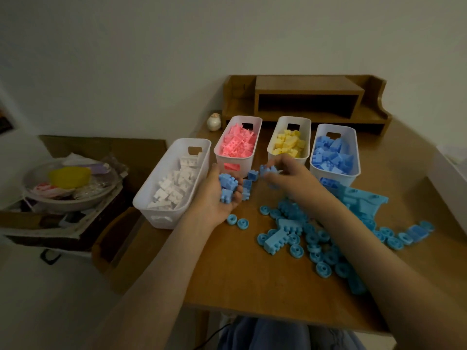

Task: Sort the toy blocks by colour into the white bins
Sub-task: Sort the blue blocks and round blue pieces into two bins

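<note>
Four white bins stand in a row on the wooden table: one with white blocks (174,183), one with pink blocks (238,144), one with yellow blocks (289,144) and one with blue blocks (333,155). My left hand (219,198) is palm up, cupping several blue blocks (227,186) just in front of the pink bin. My right hand (285,173) pinches a blue block (268,170) in front of the yellow bin. A loose blue block (252,175) lies between the hands. A pile of blue blocks and wheels (316,236) is spread under my right forearm.
A wooden shelf unit (308,97) stands behind the bins, with a small round jar (214,122) at its left. Off the table's left edge sits a box holding a bowl of odds and ends (70,183). A white object (452,173) is at the right edge.
</note>
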Demonstrator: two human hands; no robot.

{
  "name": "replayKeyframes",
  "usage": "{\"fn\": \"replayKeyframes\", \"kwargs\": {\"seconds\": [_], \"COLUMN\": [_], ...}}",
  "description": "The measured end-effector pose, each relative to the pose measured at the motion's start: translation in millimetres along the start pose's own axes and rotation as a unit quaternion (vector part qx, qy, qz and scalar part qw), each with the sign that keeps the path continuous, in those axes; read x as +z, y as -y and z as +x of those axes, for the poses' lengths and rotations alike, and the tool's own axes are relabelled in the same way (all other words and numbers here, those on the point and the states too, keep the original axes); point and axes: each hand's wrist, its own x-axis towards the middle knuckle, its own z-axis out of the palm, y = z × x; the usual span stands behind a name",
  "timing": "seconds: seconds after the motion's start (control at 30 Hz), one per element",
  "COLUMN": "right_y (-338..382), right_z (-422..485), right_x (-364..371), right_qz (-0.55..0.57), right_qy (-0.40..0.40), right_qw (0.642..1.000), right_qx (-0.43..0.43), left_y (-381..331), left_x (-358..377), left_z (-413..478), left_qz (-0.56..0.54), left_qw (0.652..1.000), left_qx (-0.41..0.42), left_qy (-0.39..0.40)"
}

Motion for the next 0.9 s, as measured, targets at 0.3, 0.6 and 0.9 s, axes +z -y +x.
{"fn": "replayKeyframes", "kwargs": {"seconds": [0.3,0.6,0.9], "right_y": [8,-4,-7], "right_z": [-2,6,5], "right_x": [-10,-5,-4], "right_qz": [0.581,0.560,0.479], "right_qy": [0.077,0.069,0.103], "right_qw": [0.766,0.775,0.826], "right_qx": [0.266,0.285,0.279], "left_y": [-3,3,3], "left_x": [1,4,2], "left_z": [-11,-2,-2], "left_qz": [-0.109,-0.024,0.004], "left_qw": [0.993,0.994,0.995], "left_qx": [-0.025,-0.042,-0.036], "left_qy": [0.026,0.096,0.095]}}
